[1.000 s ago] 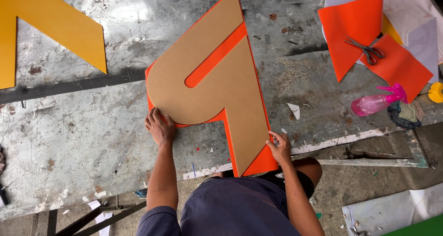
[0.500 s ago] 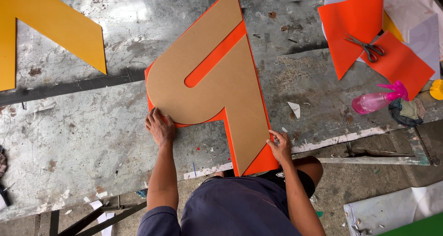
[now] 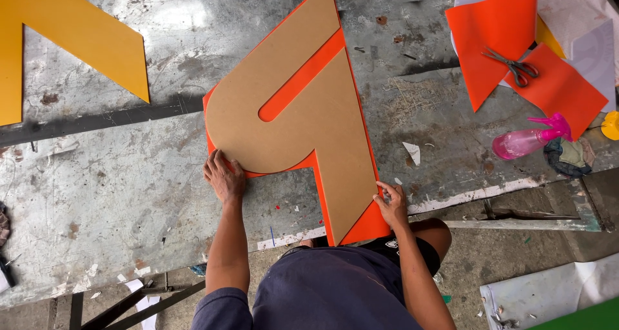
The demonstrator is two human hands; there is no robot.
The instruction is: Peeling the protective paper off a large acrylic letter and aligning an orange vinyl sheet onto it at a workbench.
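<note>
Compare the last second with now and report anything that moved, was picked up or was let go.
Nothing visibly changed. The left hand stays flat at the curved edge of the brown letter-shaped board lying on orange sheet, and the right hand stays at its lower right edge. The scissors and pink spray bottle lie where they were on the metal table.

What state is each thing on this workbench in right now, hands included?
Brown letter board: flat on the orange sheet, orange showing round its edges and through its slot.
Left hand: palm down on the board's curved edge.
Right hand: fingertips pressing the board's lower right edge.
Scissors: open, lying on orange scraps.
Pink spray bottle: on its side.
Yellow cutout: flat on the bench.
</note>
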